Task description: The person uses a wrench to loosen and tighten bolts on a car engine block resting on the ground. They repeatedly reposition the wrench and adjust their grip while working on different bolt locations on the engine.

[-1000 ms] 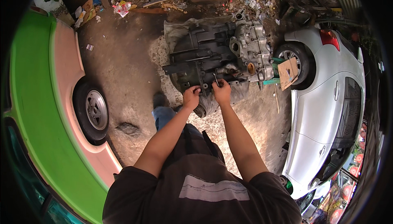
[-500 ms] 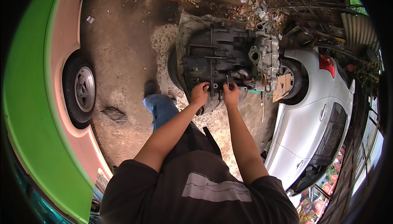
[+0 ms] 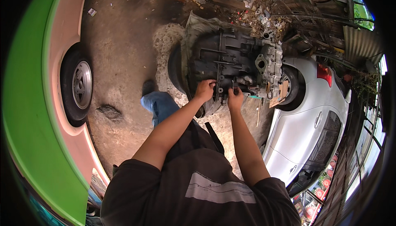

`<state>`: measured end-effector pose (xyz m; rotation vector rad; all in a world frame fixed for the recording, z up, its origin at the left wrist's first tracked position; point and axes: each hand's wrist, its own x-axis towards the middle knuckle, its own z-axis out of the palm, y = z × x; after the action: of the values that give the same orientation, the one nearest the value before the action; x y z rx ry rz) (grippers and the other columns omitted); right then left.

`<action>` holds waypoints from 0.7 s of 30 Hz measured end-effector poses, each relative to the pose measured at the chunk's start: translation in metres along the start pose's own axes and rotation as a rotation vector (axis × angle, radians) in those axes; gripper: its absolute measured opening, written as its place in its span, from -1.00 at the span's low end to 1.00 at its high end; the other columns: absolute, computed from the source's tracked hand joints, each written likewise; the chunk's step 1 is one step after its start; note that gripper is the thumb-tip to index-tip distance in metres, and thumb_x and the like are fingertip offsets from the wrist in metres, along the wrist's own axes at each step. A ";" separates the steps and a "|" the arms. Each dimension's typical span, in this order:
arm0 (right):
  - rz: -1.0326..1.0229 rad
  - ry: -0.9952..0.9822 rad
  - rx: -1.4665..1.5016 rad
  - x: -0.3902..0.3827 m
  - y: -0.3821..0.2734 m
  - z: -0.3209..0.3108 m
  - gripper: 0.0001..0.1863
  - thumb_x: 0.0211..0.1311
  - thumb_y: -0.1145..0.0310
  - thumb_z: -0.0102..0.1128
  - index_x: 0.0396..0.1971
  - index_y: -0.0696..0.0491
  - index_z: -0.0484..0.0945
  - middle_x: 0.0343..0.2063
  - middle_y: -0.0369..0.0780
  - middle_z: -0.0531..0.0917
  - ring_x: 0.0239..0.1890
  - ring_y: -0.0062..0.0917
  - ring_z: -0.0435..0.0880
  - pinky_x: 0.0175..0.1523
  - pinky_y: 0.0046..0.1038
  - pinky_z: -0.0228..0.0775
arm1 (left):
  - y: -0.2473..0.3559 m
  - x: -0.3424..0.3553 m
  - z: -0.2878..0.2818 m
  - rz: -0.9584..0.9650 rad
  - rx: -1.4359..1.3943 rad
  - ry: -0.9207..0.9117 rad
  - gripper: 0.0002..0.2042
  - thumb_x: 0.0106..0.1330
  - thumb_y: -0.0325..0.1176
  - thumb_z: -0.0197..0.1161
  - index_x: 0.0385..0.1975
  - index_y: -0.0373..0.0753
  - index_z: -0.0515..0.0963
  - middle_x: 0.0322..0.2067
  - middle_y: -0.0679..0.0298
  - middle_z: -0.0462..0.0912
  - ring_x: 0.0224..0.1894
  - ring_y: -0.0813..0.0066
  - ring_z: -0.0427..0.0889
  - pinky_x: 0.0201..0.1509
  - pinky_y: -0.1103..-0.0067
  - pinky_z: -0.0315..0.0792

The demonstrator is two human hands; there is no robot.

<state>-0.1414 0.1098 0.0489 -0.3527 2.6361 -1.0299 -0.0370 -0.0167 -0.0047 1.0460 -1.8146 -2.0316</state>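
A dark engine block (image 3: 204, 66) lies ahead of me, with a pale metal cylinder head (image 3: 271, 63) along its right side. My left hand (image 3: 204, 90) is at the block's near edge, fingers pinched together against a dark ridge. What sits between those fingertips, if anything, is hidden. A short way to the right, my right hand (image 3: 235, 99) is closed around a thin metal tool (image 3: 233, 84). The tool stands up from the fingers, its upper end by the block; its exact kind is too small to tell.
Under the engine are a grey cloth (image 3: 194, 21) and a black tyre (image 3: 175, 67). A green and pink vehicle (image 3: 53, 81) stands at left, a silver car (image 3: 297, 127) at right. Cardboard (image 3: 280, 94) leans by the car's wheel. Litter (image 3: 260, 13) lies beyond the engine.
The whole view has shifted slightly, with the engine appearing a little further right. Both hands stay at the block's near edge, and the tool remains in my right hand.
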 end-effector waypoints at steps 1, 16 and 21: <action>0.023 -0.020 0.008 -0.001 0.000 -0.001 -0.78 0.22 0.36 0.25 -0.30 0.24 0.59 -0.53 -0.27 0.61 -0.49 -0.65 0.50 -0.33 -0.50 0.34 | -0.001 -0.002 0.000 0.003 0.008 -0.008 -0.79 0.36 -0.40 0.17 -0.09 -0.23 0.68 -0.22 0.01 0.72 -0.13 0.09 0.70 -0.05 0.35 0.50; -0.013 0.019 -0.028 -0.007 -0.007 -0.002 -0.74 0.20 0.34 0.24 -0.27 0.26 0.59 -0.47 -0.22 0.65 -0.42 -0.62 0.53 -0.25 -0.49 0.38 | -0.023 -0.009 0.016 -0.116 -0.073 -0.085 -0.76 0.43 -0.43 0.12 -0.01 -0.33 0.62 -0.32 0.20 0.74 -0.34 0.48 0.66 -0.17 0.52 0.51; -0.008 0.036 -0.078 -0.008 -0.012 -0.002 -0.68 0.14 0.29 0.28 -0.22 0.24 0.62 -0.42 -0.06 0.71 -0.37 -0.38 0.69 -0.20 -0.37 0.46 | -0.028 -0.006 0.020 -0.108 -0.173 -0.039 -0.75 0.46 -0.45 0.09 0.02 -0.36 0.60 -0.29 0.24 0.74 -0.34 0.58 0.64 -0.19 0.58 0.52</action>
<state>-0.1328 0.1053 0.0597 -0.3654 2.7147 -0.9464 -0.0374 0.0082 -0.0291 1.0831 -1.5972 -2.2401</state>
